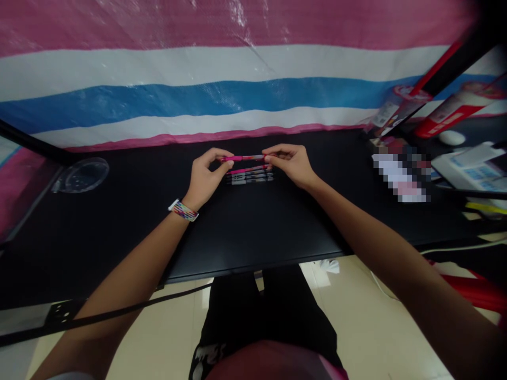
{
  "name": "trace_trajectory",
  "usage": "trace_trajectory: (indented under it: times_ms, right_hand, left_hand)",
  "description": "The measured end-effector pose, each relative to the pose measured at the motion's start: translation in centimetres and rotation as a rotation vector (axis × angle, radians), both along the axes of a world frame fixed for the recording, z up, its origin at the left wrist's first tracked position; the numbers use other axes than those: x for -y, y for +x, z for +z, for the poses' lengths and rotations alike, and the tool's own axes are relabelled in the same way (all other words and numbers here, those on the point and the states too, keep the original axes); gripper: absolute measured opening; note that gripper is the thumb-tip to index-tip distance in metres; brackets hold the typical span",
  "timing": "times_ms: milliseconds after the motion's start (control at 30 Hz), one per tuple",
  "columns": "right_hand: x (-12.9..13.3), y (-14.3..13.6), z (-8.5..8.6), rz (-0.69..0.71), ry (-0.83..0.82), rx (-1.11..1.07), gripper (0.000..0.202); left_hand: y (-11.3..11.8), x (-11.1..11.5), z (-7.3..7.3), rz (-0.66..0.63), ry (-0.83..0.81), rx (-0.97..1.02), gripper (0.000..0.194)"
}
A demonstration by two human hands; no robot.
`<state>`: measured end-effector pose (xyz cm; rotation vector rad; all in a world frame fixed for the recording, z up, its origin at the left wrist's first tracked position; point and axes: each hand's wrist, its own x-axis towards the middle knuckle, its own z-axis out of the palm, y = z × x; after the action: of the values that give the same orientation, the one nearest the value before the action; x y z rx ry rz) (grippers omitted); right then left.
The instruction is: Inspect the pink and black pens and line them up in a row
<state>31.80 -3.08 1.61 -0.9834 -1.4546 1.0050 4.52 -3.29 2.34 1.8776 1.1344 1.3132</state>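
Backdrop: glossy striped plastic sheeting (222, 60). Below, we list one smooth black tabletop (253, 227); clear round lid (87, 175), left; row of slim pens (250, 177), mid-table; one pink slender pen (242, 158), held level just beyond them. Our left hand (206, 177) and right hand (293, 163) each pinch one end, forearms angled inward.

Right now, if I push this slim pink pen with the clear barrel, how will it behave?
The pink pen will probably feel stiff, since it spans straight between your left hand and right hand. It looks light, being slim and held just by pinching. Its narrow barrel may roll on the smooth-looking black tabletop.
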Motion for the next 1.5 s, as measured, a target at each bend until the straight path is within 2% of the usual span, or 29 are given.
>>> trace_trajectory:
  times_ms: [100, 133, 233, 367, 500, 533, 667, 867, 933, 1033, 1133, 1233, 1300, 1500]
  right_hand:
    - [-0.3, 0.1, -0.1, -0.021, -0.012, -0.018, 0.026]
    - [-0.3, 0.1, -0.2, -0.020, -0.016, -0.036, 0.025]
    - [-0.4, -0.1, -0.3, -0.019, -0.025, -0.077, 0.025]
    - [-0.6, -0.1, -0.7, -0.021, -0.032, -0.088, 0.027]
    - [-0.9, -0.1, -1.0, -0.043, -0.049, -0.080, 0.030]
    - [-0.9, -0.1, -1.0, -0.046, -0.051, -0.080, 0.031]
    - [-0.8, -0.1, -1.0, -0.005, -0.065, -0.085, 0.032]
    - [-0.7, -0.2, -0.9, 0.012, -0.045, -0.111, 0.028]
    - [-0.7, -0.1, -0.9, 0.007, -0.046, -0.115, 0.029]
    - [-0.8, 0.0, -1.0, -0.018, -0.059, -0.113, 0.029]
    - [-0.9, 0.0, -1.0, -0.029, -0.055, -0.128, 0.029]
    - [-1.0, -0.1, -1.0, -0.025, -0.042, -0.162, 0.028]
    - [-1.1, -0.1, -1.0, -0.036, -0.022, -0.192, 0.027]
    - [-2.0, 0.7, -1.5, -0.167, 0.064, -0.178, 0.018]
  left_hand:
    - [-0.2, -0.2, 0.0, 0.025, -0.058, -0.026, 0.049]
    - [-0.3, -0.2, 0.0, 0.031, -0.066, -0.027, 0.047]
    - [-0.5, -0.4, 0.0, 0.008, -0.029, 0.003, 0.023]
    - [-0.6, -0.7, -0.1, -0.004, -0.045, 0.009, 0.030]
    - [-0.7, -0.9, -0.3, 0.035, -0.022, 0.036, 0.028]
    - [-0.7, -1.0, -0.4, 0.045, -0.026, 0.016, 0.030]
    - [-0.9, -1.1, -0.6, 0.103, -0.062, -0.038, 0.059]
    - [-0.9, -1.4, -1.0, 0.094, -0.119, 0.021, 0.071]
    - [-0.8, -1.4, -0.9, 0.076, -0.108, 0.060, 0.061]
    - [-0.6, -1.2, -0.6, 0.028, -0.084, 0.128, 0.030]
    - [-0.5, -0.9, -0.5, 0.009, -0.089, 0.118, 0.024]
    - [-0.7, -1.1, -0.6, 0.044, -0.072, 0.068, 0.043]
    - [-0.8, -1.3, -0.8, 0.058, -0.048, 0.076, 0.047]
    - [-1.1, -1.8, -1.1, 0.073, -0.035, 0.145, 0.020]
